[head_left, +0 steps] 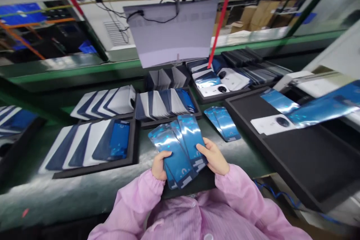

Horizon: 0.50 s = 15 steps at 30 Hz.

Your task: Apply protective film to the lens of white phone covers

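Blue sheets (177, 153) are in both my hands, a fanned, overlapping bunch held up over the near edge of the bench (107, 187), close to my torso. Left hand (159, 165) is closed on the left side of the fan, thumb on top; its fingers underneath are hidden. Right hand (213, 156) is closed on the right edge, digits pressing the rightmost sheet's face. Both grips pinched down to sheet thickness. Exact count unclear, the sheets overlap. Small loose stack (222, 123) of similar blue pieces lies on the bench just right of the fan, apart from my right hand. Beyond the fan: middle tray (171, 121), white and dark-blue slips (159, 103) fanned in a row, blue pieces at the right end. Left tray (95, 171) is laid out alike, blue pieces also at its right end. Right tray (306, 168), black, has a white panel (267, 123) with a round black camera ring, plus shiny blue film (323, 103) hanging across it. Farther back, more white panels and dark slips sit in the back tray (225, 95). Behind all that, a grey board (174, 32) with black cables.
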Each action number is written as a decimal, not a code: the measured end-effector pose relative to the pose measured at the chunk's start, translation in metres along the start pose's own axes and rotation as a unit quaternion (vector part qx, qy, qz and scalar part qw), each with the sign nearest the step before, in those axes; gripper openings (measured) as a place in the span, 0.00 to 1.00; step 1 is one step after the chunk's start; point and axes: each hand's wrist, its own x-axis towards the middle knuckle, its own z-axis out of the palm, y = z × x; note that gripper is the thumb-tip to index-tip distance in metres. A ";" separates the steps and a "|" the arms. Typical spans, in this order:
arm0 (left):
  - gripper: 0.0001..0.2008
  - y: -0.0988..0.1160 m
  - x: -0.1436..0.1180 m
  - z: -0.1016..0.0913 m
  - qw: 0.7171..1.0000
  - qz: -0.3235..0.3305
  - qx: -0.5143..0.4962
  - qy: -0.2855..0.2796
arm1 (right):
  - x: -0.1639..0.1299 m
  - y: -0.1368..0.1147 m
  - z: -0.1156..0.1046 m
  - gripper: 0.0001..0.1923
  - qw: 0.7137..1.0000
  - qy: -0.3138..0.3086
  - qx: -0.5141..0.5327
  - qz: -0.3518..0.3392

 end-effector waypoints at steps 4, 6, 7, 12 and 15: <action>0.31 -0.002 0.002 0.007 0.998 0.043 -0.011 -0.036 | -0.003 0.007 0.008 0.16 0.988 -0.003 -0.142 -0.061; 0.38 -0.007 0.001 0.009 0.994 0.079 0.022 -0.072 | -0.002 0.015 0.014 0.17 0.955 -0.010 -0.268 -0.125; 0.38 -0.009 0.001 0.011 0.990 0.108 0.049 -0.075 | 0.000 0.018 0.017 0.19 0.931 -0.018 -0.329 -0.158; 0.27 -0.013 0.001 0.019 0.929 0.289 0.230 -0.032 | 0.014 0.017 0.018 0.34 0.838 -0.107 -0.472 -0.252; 0.23 -0.013 0.005 0.022 0.906 0.320 0.275 -0.032 | 0.029 0.015 0.008 0.45 0.823 -0.188 -0.455 -0.283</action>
